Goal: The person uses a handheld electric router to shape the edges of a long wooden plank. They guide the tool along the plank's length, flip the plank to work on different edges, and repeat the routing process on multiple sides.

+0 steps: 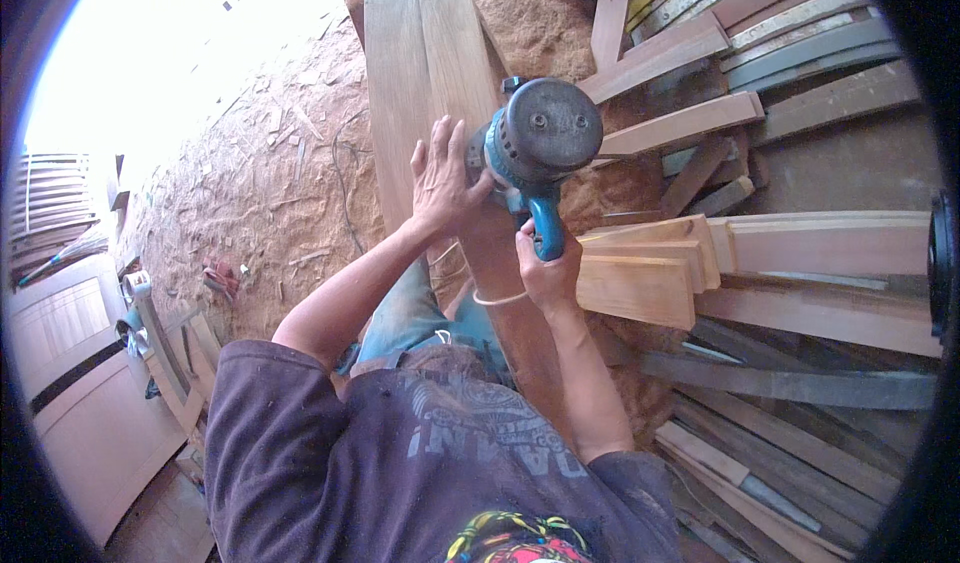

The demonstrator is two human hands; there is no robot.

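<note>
**Sander on the Plank: Hand Positions**

Your right hand (548, 275) has a closed grip around the blue handle of the sander (540, 141). The handle points back toward your body, and the dark round motor housing sits above and ahead of your fist. A thin band circles your right wrist.

Your left hand (443, 183) lies flat and open on the plank (425, 63), fingers spread and pointing away from you. Its grip holds nothing. The hand rests just beside the sander, on its left side, with the thumb edge close to the blue body; whether the two touch cannot be told.

The sander sits on the near part of the plank. The plank is long and pale, and runs away from you toward the upper edge of the view. Its far end is bare.

To your right, stacked boards (650, 273) lie crosswise, with their sawn ends near your right hand. More loose boards (790, 53) of mixed lengths are piled beyond them and below.

To your left, the ground (260, 193) is covered with sawdust and wood chips. A thin cord (340, 178) trails across it beside the plank. Panelled doors (80, 383) lie flat at the far left.
</note>
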